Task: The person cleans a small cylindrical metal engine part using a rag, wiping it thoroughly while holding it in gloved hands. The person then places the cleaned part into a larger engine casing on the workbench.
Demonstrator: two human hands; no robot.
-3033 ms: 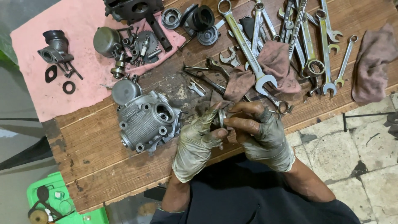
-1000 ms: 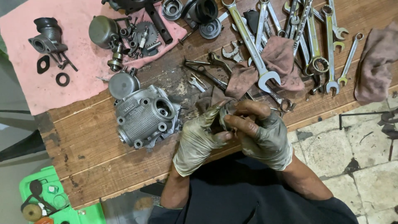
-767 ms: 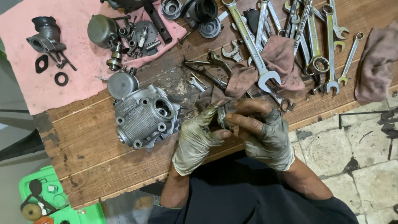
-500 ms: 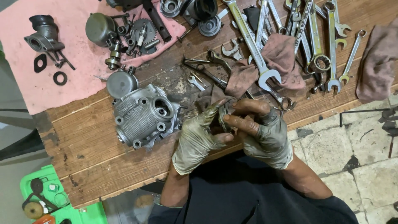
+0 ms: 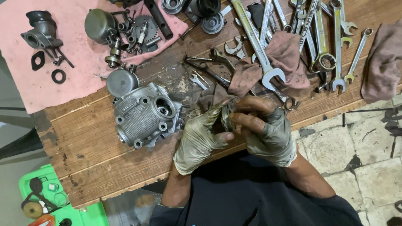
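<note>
Still, both hands (image 5: 240, 132) clasping small metal part (image 5: 226, 118), cylinder head (image 5: 144, 115) unmoved

Small round part (image 5: 226, 118) mostly hidden between both hands, wrenches (image 5: 318, 25) cut off by top edge

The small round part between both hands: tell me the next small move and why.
Probably turn the small round metal part a little within the fingers to expose its face. The left hand and right hand both close around it above the bench edge, hiding most of it. The cylinder head sits untouched beside the left hand.
</note>
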